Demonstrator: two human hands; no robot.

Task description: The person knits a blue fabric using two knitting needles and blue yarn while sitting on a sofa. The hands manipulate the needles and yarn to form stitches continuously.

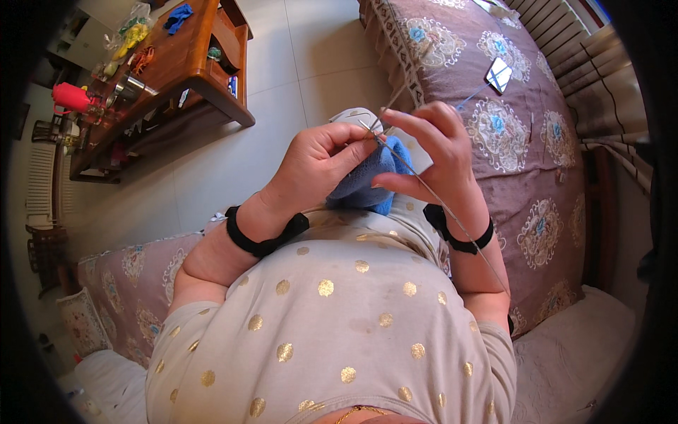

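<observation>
My left hand (328, 159) pinches blue knitting (365, 183) and the crossing thin metal knitting needles between thumb and fingers. One long needle (450, 212) slants from those fingertips down across my right wrist and forearm. Another needle (394, 98) points up and away beyond the work. My right hand (442, 138) is beside the knitting, its thumb and index finger spread apart and the index fingertip close to the needles. Blue yarn (474, 98) runs from behind the right hand towards a phone-like object (499, 75). Whether the curled fingers grip the yarn is hidden. The knitting hangs above my lap.
A sofa with a patterned mauve cover (498, 185) extends along my right. At the upper left stands a wooden table (175, 58), carrying a red container (71, 98), a metal cup (130, 87) and a blue cloth (178, 18). Pale floor tiles (275, 106) lie between.
</observation>
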